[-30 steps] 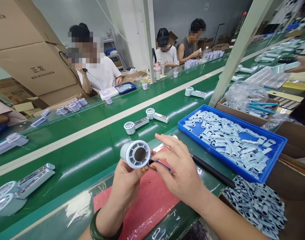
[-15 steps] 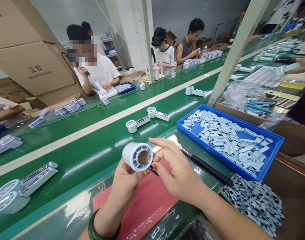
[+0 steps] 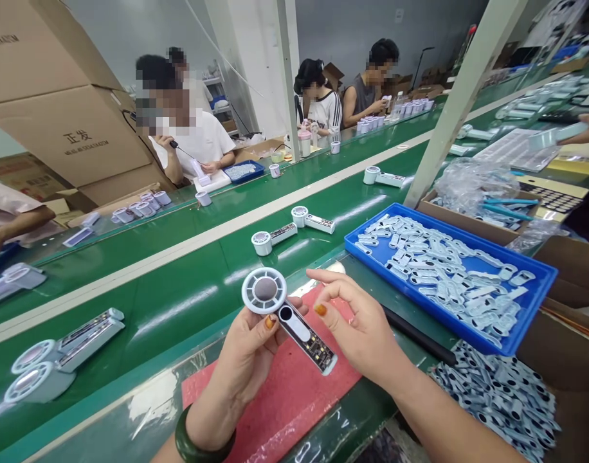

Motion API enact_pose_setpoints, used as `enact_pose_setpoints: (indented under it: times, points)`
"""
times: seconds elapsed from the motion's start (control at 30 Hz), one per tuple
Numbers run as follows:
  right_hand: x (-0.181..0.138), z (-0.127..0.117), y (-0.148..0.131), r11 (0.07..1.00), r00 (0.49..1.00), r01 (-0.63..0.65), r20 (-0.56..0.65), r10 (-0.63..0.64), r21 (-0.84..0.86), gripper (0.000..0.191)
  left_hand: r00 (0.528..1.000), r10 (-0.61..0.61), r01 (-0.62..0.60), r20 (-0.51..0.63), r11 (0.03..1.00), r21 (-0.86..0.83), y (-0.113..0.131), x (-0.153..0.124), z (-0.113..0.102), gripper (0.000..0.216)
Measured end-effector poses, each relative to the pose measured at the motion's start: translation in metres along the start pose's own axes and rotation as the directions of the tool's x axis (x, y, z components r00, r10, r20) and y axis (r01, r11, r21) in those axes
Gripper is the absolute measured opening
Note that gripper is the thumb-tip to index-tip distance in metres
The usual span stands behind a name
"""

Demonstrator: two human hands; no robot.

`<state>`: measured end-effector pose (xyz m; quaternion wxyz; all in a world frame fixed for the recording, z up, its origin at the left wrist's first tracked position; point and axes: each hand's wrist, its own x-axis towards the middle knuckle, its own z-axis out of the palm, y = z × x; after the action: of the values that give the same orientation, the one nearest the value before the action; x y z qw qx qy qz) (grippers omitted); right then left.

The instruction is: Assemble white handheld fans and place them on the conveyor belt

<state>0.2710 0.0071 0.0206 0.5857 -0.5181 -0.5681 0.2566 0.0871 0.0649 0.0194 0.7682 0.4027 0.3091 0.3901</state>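
My left hand (image 3: 249, 347) grips a light blue handheld fan (image 3: 301, 328) by its neck, thumb across the front. Its round grille faces up toward me. The fan's handle slants down to the right, with a bare circuit board and a pale strip with a dark round spot showing. Beside the handle, my right hand (image 3: 355, 328) is open, fingers apart and slightly bent, holding nothing. Beneath both hands lies a red mat (image 3: 275, 411). A black tool handle (image 3: 420, 333) sticks out from behind my right hand.
To the right stands a blue tray (image 3: 548, 273) of small light blue parts, with a heap of similar parts (image 3: 497, 392) below it. More fans (image 3: 41, 382) lie on the green conveyor belt (image 3: 179, 308). A slanted post (image 3: 461, 103) rises ahead. People work across the belt.
The fan has turned in my left hand, so its grille and handle board now face me. My right hand has moved slightly right, away from the fan head.
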Motion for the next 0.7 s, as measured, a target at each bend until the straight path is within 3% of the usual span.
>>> enact_pose_setpoints:
  times: [0.07, 0.13, 0.17, 0.27, 0.37, 0.5, 0.6, 0.7]
  points:
    - [-0.002, -0.002, 0.007, 1.0, 0.999, -0.015, -0.051, 0.014, -0.016, 0.018, 1.0, -0.026, 0.026, -0.001, 0.999, -0.029, 0.0, 0.001, -0.003, 0.05]
    - [-0.004, -0.003, 0.011, 0.999, 0.998, -0.022, -0.062, 0.019, -0.042, 0.007, 0.999, -0.032, 0.032, -0.002, 0.998, -0.049, 0.0, 0.004, -0.007, 0.055]
    - [-0.005, -0.001, 0.012, 0.999, 0.999, -0.032, -0.04, 0.03, -0.044, 0.012, 1.0, -0.024, 0.024, -0.006, 0.998, -0.053, 0.001, 0.007, -0.01, 0.055]
    - [-0.004, 0.009, 0.012, 0.989, 0.982, -0.147, 0.122, 0.141, 0.035, 0.05, 0.999, 0.01, -0.012, -0.045, 0.999, -0.035, 0.006, 0.022, -0.019, 0.044]
    - [0.009, 0.032, 0.015, 0.972, 0.932, -0.235, 0.286, 0.223, 0.01, 0.067, 0.995, 0.044, -0.045, -0.087, 0.999, -0.011, 0.017, 0.043, -0.033, 0.036]
    - [0.052, 0.079, 0.036, 0.958, 0.938, -0.043, 0.318, 0.136, -0.284, 0.07, 0.982, 0.084, -0.068, -0.169, 0.993, 0.097, 0.035, 0.074, -0.058, 0.038]
    - [0.094, 0.121, 0.059, 0.842, 0.932, 0.056, 0.33, 0.149, -0.536, 0.072, 0.968, 0.032, 0.033, -0.249, 0.968, 0.25, 0.043, 0.095, -0.079, 0.046]
    - [0.123, 0.154, 0.074, 0.767, 0.922, 0.075, 0.337, 0.19, -0.638, 0.071, 0.951, 0.003, 0.109, -0.31, 0.933, 0.344, 0.045, 0.115, -0.097, 0.055]
